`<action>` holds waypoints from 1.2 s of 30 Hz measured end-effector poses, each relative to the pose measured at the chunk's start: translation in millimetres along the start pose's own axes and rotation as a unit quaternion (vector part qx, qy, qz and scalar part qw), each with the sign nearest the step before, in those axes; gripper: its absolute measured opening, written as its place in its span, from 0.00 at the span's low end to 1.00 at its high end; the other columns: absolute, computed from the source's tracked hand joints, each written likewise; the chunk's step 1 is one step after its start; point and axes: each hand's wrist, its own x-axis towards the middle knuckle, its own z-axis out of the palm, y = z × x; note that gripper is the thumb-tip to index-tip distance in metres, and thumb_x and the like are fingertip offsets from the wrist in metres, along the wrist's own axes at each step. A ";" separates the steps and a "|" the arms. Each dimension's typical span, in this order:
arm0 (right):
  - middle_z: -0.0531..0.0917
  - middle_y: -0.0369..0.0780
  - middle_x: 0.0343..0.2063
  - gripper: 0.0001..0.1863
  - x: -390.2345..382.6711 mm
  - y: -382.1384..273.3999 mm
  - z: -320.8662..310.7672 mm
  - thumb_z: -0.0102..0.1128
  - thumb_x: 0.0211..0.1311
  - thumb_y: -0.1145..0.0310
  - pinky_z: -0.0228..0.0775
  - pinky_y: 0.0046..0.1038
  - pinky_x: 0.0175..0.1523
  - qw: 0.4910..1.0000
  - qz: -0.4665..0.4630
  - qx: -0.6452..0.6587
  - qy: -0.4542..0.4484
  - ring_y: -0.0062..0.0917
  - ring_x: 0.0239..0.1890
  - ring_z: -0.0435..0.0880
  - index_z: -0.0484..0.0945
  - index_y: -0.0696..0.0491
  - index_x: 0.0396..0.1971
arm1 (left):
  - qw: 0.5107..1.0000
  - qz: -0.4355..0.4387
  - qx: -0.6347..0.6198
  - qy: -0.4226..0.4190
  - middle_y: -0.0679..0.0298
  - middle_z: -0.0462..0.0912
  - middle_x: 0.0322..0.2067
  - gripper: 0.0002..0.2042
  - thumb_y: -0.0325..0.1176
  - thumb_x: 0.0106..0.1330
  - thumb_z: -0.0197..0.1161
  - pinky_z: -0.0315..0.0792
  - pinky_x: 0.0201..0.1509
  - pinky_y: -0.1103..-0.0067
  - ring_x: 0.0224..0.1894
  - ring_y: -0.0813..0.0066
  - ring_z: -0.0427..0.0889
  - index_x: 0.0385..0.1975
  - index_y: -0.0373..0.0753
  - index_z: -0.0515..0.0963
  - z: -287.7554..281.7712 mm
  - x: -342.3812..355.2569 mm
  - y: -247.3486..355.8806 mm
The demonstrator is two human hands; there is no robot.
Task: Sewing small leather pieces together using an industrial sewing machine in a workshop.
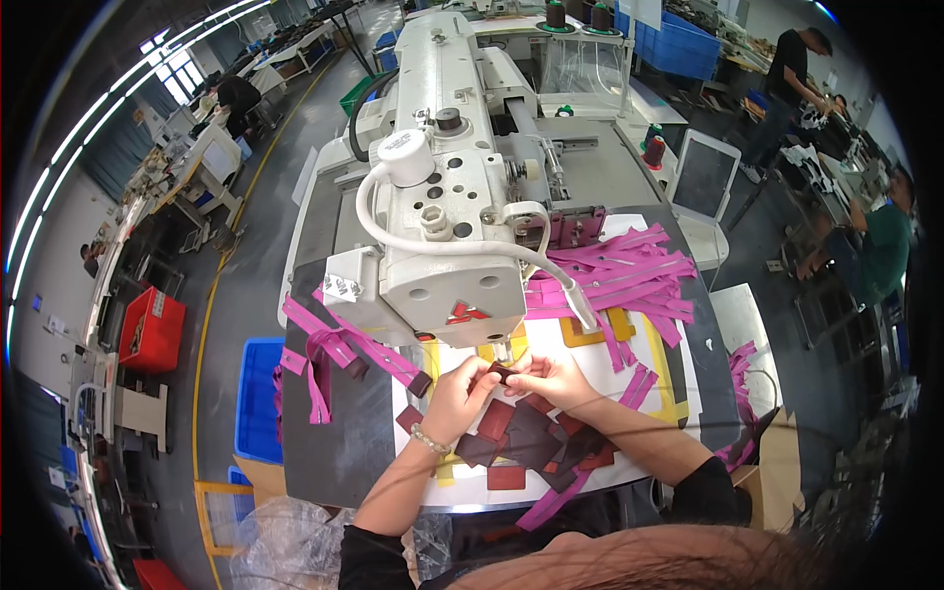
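Observation:
Both of my hands meet just below the head of a large white sewing machine point(447, 197). My left hand point(460, 391) and my right hand point(551, 379) pinch a small dark maroon leather piece point(501, 373) between their fingertips. Under my wrists lies a loose heap of dark red and brown leather pieces point(526, 438) on a white template board point(610, 369) with yellow tape. A pile of magenta strips point(629, 275) sits to the right of the machine head. More magenta strips point(339, 349) lie to my left on the dark table.
A blue crate point(258, 398) and clear plastic bags point(285, 536) stand at the table's left edge, a cardboard box point(777, 457) at the right. Other people work at benches far right and far left. A red bin point(152, 329) stands on the floor.

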 end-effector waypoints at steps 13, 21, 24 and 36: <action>0.83 0.40 0.31 0.07 2.0 -6.8 1.1 0.61 0.59 0.74 0.76 0.21 0.39 1.000 0.011 -0.010 -0.006 0.22 0.33 0.84 0.77 0.60 0.35 | 0.998 0.023 0.033 -0.052 0.57 0.64 0.14 0.12 0.32 0.65 0.55 0.59 0.22 0.77 0.17 0.72 0.60 0.23 0.33 0.65 -0.6 2.3 -9.1; 0.83 0.40 0.30 0.10 2.4 -9.9 2.1 0.63 0.57 0.72 0.76 0.21 0.39 1.000 0.013 -0.016 0.002 0.21 0.33 0.84 0.77 0.61 0.36 | 0.999 0.005 0.026 -0.034 0.62 0.63 0.13 0.12 0.30 0.64 0.55 0.58 0.21 0.78 0.17 0.80 0.59 0.21 0.33 0.65 1.7 1.2 -8.3; 0.83 0.41 0.29 0.12 2.9 -8.4 2.4 0.64 0.56 0.71 0.76 0.21 0.39 1.000 0.018 -0.011 0.012 0.22 0.33 0.84 0.77 0.62 0.37 | 0.999 -0.011 0.022 -0.031 0.63 0.65 0.13 0.12 0.30 0.64 0.56 0.58 0.21 0.79 0.17 0.81 0.60 0.21 0.33 0.66 1.1 0.8 -5.8; 0.83 0.44 0.31 0.10 4.5 -5.1 2.0 0.65 0.53 0.77 0.78 0.24 0.39 0.999 0.005 -0.008 0.046 0.25 0.33 0.84 0.75 0.61 0.34 | 0.998 -0.047 -0.022 -0.043 0.63 0.78 0.19 0.08 0.29 0.64 0.55 0.68 0.25 0.82 0.21 0.82 0.75 0.25 0.32 0.73 1.1 1.7 -12.0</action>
